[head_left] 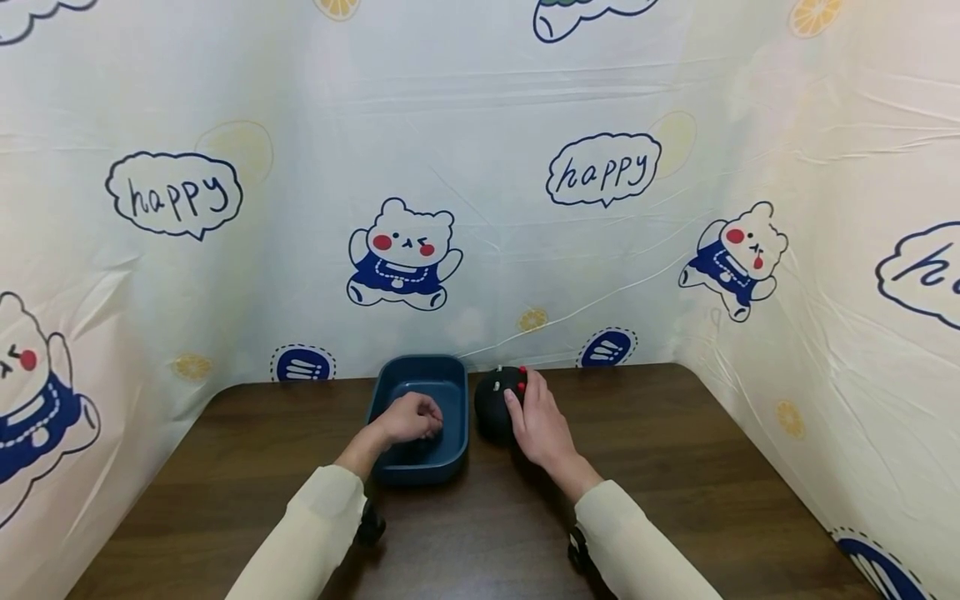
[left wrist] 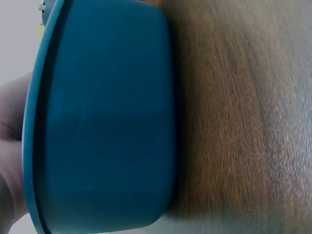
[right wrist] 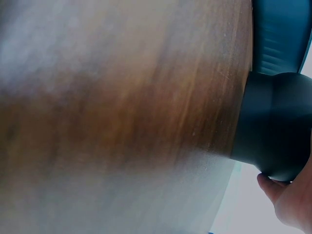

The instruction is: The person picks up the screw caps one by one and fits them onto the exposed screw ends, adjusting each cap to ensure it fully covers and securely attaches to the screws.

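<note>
A dark blue rectangular tub stands on the wooden table. My left hand is over its inside with bent fingers, and the fingertips are turned down out of sight. Whether they pinch something I cannot tell. In the left wrist view the tub's outer wall hides most of that hand. Just right of the tub stands a black rounded object with small red and silvery bits on top. My right hand grips it from the right side. In the right wrist view its smooth dark side narrows toward the table.
The brown wooden table ends at a pale printed curtain behind and at both sides. The tub and the black object stand close together near the table's back edge. Dark wrist devices sit at both cuffs.
</note>
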The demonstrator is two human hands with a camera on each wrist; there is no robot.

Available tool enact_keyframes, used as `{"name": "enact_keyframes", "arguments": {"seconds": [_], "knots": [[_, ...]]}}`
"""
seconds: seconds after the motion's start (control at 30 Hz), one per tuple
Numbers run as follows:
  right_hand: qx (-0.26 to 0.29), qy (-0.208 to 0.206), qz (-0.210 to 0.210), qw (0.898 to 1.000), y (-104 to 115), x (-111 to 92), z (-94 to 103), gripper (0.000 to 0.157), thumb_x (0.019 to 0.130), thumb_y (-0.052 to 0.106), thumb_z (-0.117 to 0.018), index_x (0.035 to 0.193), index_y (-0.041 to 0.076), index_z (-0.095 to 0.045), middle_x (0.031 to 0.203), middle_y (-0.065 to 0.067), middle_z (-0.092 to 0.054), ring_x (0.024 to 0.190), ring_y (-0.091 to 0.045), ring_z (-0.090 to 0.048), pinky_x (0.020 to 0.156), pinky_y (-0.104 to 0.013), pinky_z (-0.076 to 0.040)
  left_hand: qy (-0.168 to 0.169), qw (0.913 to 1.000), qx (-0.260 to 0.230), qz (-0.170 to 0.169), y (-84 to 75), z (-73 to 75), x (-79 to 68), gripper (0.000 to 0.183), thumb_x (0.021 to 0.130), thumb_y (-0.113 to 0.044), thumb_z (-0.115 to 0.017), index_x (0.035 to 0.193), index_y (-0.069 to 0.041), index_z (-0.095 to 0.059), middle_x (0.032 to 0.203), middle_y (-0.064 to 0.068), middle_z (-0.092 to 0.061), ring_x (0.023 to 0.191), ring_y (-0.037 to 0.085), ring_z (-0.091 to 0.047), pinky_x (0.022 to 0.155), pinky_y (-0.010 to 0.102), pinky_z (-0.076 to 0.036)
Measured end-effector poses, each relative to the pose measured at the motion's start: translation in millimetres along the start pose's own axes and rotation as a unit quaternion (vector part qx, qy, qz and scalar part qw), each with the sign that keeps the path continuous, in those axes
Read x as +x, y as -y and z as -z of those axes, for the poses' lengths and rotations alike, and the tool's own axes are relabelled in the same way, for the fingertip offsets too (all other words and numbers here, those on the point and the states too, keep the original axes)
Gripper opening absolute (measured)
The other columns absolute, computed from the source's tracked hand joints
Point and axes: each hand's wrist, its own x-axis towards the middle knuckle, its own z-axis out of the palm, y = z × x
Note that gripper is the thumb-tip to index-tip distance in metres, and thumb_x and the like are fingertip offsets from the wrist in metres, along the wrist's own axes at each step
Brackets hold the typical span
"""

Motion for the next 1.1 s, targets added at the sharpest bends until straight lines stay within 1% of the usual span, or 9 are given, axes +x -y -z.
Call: {"name": "enact_keyframes", "arguments": {"seconds": [0.13,0.2,0.47,0.67,0.77,0.87,0.93,1.1], "knots": [[0.000,0.006,-0.005,1.000,-1.0,0.6,-0.2,0.070,0.108,0.057,-0.032,0.156,0.007,-0.026,0.156,-0.015,-0.036,0.128,-0.031,-0.050,0.104,-0.054,-0.049,0.000,0.9993,-0.036,-0.009,-0.7,0.2,1.0,0.015,0.101,-0.005,-0.059,0.109,0.005,-0.067,0.095,0.012,-0.070,0.084,0.022,-0.065,0.082,0.039,-0.058],[0.000,0.004,-0.005,1.000,-1.1,0.7,0.0,0.070,0.107,0.057,-0.033,0.155,0.007,-0.027,0.156,-0.016,-0.036,0.127,-0.031,-0.050,0.103,-0.054,-0.050,-0.003,0.9989,-0.046,-0.009,-1.7,0.3,1.9,0.015,0.102,-0.006,-0.059,0.108,0.004,-0.068,0.095,0.011,-0.070,0.085,0.022,-0.066,0.084,0.039,-0.058],[0.001,-0.008,0.001,1.000,0.5,-0.7,0.2,0.068,0.108,0.055,-0.035,0.154,0.004,-0.029,0.152,-0.017,-0.040,0.125,-0.033,-0.052,0.100,-0.056,-0.051,-0.030,0.9980,-0.052,-0.021,-5.4,-3.0,1.5,0.012,0.103,-0.007,-0.059,0.105,0.000,-0.069,0.096,0.009,-0.072,0.087,0.023,-0.067,0.085,0.039,-0.058],[-0.001,-0.003,-0.001,1.000,-0.4,1.0,0.4,0.069,0.108,0.057,-0.032,0.154,0.007,-0.028,0.153,-0.016,-0.039,0.126,-0.032,-0.051,0.102,-0.055,-0.050,-0.058,0.9959,-0.061,-0.034,-7.9,-6.0,4.3,0.014,0.103,-0.008,-0.061,0.110,0.000,-0.068,0.098,0.010,-0.072,0.094,0.029,-0.068,0.087,0.041,-0.057],[-0.001,0.004,-0.008,1.000,-1.0,2.4,1.0,0.070,0.107,0.059,-0.031,0.155,0.009,-0.026,0.154,-0.014,-0.038,0.126,-0.031,-0.051,0.103,-0.054,-0.050,-0.076,0.9944,-0.061,-0.041,-11.1,-6.8,5.6,0.016,0.102,-0.010,-0.062,0.113,0.001,-0.068,0.099,0.010,-0.072,0.097,0.033,-0.068,0.086,0.040,-0.057],[-0.001,0.004,-0.009,1.000,-1.0,2.6,1.7,0.070,0.107,0.058,-0.032,0.155,0.008,-0.027,0.154,-0.015,-0.038,0.127,-0.032,-0.051,0.103,-0.054,-0.050,-0.096,0.9927,-0.055,-0.048,-14.8,-8.0,6.2,0.016,0.102,-0.011,-0.064,0.112,0.000,-0.069,0.097,0.009,-0.072,0.097,0.035,-0.068,0.082,0.036,-0.057],[-0.003,0.002,-0.007,1.000,-1.0,2.1,1.7,0.069,0.107,0.058,-0.032,0.155,0.007,-0.027,0.154,-0.015,-0.038,0.127,-0.032,-0.051,0.102,-0.054,-0.050,-0.109,0.9914,-0.051,-0.051,-17.2,-9.4,6.4,0.015,0.101,-0.012,-0.065,0.111,-0.001,-0.069,0.096,0.008,-0.071,0.096,0.035,-0.068,0.080,0.035,-0.057],[-0.002,-0.005,0.001,1.000,0.9,0.0,1.6,0.068,0.108,0.056,-0.032,0.154,0.006,-0.029,0.153,-0.016,-0.040,0.126,-0.032,-0.052,0.101,-0.054,-0.051,-0.136,0.9882,-0.041,-0.058,-20.5,-12.4,8.6,0.012,0.100,-0.011,-0.067,0.109,-0.004,-0.071,0.100,0.006,-0.072,0.089,0.025,-0.065,0.081,0.035,-0.058]]}}
